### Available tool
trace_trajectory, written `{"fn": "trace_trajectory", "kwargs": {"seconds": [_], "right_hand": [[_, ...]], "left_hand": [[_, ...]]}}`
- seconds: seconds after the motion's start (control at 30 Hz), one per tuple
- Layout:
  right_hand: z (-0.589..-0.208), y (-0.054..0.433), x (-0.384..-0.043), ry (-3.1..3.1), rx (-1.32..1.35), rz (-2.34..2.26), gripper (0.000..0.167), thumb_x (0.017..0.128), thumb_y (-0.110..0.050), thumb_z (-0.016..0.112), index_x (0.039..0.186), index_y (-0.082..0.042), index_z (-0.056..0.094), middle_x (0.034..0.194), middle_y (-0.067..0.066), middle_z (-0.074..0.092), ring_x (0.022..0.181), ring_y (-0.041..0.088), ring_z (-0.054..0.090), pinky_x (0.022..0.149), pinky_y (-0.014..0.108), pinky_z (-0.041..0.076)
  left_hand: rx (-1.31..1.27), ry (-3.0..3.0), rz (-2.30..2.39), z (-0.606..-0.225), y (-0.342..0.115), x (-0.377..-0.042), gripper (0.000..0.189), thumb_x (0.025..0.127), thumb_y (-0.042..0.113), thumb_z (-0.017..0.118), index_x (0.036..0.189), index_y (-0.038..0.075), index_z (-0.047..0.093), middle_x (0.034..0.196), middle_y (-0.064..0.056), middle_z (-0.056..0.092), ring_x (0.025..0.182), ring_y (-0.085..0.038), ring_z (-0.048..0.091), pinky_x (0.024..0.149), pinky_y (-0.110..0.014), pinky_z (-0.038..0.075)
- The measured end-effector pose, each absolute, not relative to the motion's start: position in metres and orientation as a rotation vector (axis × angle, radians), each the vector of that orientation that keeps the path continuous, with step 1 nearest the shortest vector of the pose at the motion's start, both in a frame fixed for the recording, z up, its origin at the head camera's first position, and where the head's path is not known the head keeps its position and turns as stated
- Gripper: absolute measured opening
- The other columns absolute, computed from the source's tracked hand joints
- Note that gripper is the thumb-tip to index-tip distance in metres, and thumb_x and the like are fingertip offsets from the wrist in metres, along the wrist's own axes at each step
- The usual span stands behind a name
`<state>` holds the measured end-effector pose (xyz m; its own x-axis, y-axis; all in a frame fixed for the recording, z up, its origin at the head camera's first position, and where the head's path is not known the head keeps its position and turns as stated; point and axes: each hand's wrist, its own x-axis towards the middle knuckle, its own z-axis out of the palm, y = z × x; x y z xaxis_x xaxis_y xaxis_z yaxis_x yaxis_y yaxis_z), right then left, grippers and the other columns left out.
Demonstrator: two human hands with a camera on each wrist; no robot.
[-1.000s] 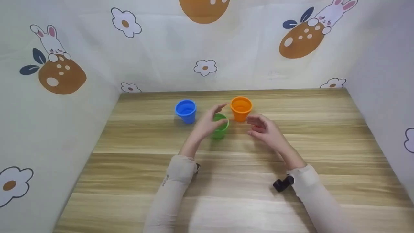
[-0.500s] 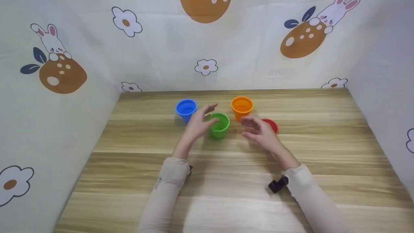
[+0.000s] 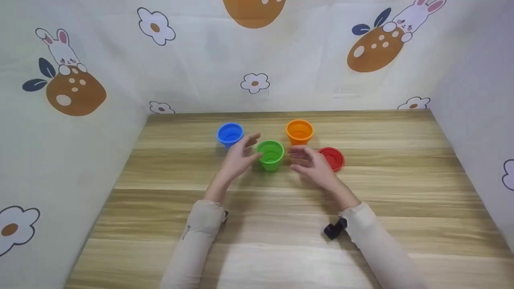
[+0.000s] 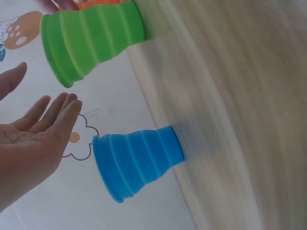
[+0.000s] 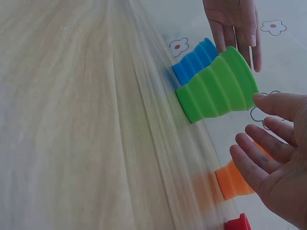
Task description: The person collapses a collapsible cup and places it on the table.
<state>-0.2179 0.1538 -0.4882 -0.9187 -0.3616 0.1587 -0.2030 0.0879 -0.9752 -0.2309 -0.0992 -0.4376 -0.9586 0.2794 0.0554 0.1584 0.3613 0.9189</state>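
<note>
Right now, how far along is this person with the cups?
Done, it seems: the blue cup, orange cup and green cup stand tall. In hand: nothing gripped; the left hand and right hand flank the green cup. Remaining, perhaps: the red piece sits much lower, like a collapsed cup, so it may need raising.

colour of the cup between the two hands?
Solid green; the cup shows best in the right wrist view.

cups (image 3: 229, 134) (image 3: 270, 156) (image 3: 299, 133) (image 3: 333, 159): 4 | hands (image 3: 237, 159) (image 3: 315, 165): 2 | table (image 3: 277, 257): 1 | printed rabbits (image 3: 66, 52) (image 3: 411, 18): 2 | printed fruits (image 3: 76, 96) (image 3: 375, 52) (image 3: 254, 14): 3
</note>
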Motion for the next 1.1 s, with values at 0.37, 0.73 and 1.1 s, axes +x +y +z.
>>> {"fn": "trace_trajectory", "kwargs": {"seconds": [0.37, 0.73, 1.1], "right_hand": [[-0.490, 0.140, -0.220, 2.221, -0.545, -1.975, 0.055, 0.087, 0.007, 0.068, 0.136, 0.014, 0.044, 0.140, 0.031, 0.052, 0.129, 0.048, 0.053, 0.112, 0.049, 0.045], [-0.493, 0.130, -0.219, 2.259, -0.525, -1.973, 0.056, 0.086, 0.008, 0.069, 0.137, 0.010, 0.045, 0.139, 0.031, 0.053, 0.126, 0.047, 0.056, 0.111, 0.051, 0.046], [-0.495, 0.125, -0.218, 2.234, -0.487, -2.040, 0.054, 0.088, 0.007, 0.068, 0.136, 0.012, 0.044, 0.136, 0.033, 0.054, 0.124, 0.047, 0.057, 0.110, 0.051, 0.046]], "left_hand": [[0.438, 2.484, 1.659, -0.450, -0.106, -0.227, 0.069, 0.086, 0.007, 0.075, 0.147, -0.001, 0.042, 0.151, -0.020, 0.047, 0.140, -0.037, 0.046, 0.120, -0.043, 0.037], [0.451, 2.448, 1.688, -0.455, -0.107, -0.223, 0.069, 0.085, 0.001, 0.074, 0.145, -0.005, 0.042, 0.151, -0.023, 0.046, 0.140, -0.038, 0.045, 0.119, -0.048, 0.037], [0.467, 2.454, 1.718, -0.459, -0.102, -0.224, 0.061, 0.085, -0.009, 0.067, 0.141, -0.010, 0.043, 0.146, -0.029, 0.049, 0.134, -0.043, 0.050, 0.116, -0.050, 0.041]]}}
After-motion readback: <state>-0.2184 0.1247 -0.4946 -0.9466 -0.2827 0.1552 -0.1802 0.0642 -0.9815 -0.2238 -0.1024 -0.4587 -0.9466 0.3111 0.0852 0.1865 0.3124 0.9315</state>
